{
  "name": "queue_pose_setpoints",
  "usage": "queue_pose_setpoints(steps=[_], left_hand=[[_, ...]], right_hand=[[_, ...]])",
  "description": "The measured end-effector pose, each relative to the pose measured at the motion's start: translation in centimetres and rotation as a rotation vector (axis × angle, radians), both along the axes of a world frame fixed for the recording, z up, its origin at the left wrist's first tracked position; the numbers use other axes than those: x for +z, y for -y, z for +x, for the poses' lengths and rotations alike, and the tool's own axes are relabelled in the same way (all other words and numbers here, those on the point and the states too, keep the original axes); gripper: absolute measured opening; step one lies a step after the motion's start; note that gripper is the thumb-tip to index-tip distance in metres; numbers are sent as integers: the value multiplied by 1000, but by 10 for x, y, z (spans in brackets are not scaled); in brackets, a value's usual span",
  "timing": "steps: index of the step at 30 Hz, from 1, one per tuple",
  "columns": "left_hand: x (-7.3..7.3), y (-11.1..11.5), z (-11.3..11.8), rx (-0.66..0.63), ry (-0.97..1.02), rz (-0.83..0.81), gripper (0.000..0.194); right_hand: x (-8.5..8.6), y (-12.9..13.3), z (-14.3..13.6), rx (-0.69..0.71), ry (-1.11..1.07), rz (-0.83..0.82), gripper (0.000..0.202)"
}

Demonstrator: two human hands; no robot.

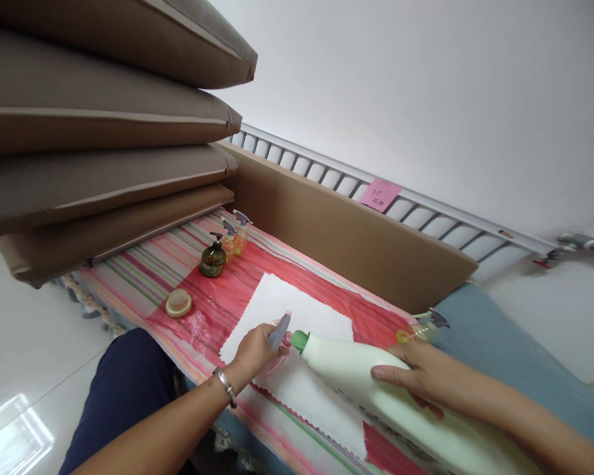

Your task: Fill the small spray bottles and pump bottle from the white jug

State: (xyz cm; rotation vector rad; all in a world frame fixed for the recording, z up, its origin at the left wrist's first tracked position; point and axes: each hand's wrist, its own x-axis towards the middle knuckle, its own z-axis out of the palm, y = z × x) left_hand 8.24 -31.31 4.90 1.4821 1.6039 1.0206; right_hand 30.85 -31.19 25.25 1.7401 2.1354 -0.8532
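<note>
My left hand, with a silver bracelet at the wrist, is closed around a small item with a grey upper part and a pinkish clear part below. My right hand grips a large pale green bottle, tilted on its side. Its green neck points left, close beside the item in my left hand. Both are over white zigzag-edged sheets. The bottle's lower end runs out of view at the bottom right.
A dark green pump bottle and spray bottles stand at the back left. A round lid lies nearer. Another spray bottle is behind my right hand. Stacked cushions rise at left; a brown board stands behind.
</note>
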Motion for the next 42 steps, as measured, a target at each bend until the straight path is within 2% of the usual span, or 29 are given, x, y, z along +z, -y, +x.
queue_pose_setpoints(steps=[42], left_hand=[[6,2,1,6,-18,3,18]], right_hand=[[-1,-3,4,26,3,-3,32]])
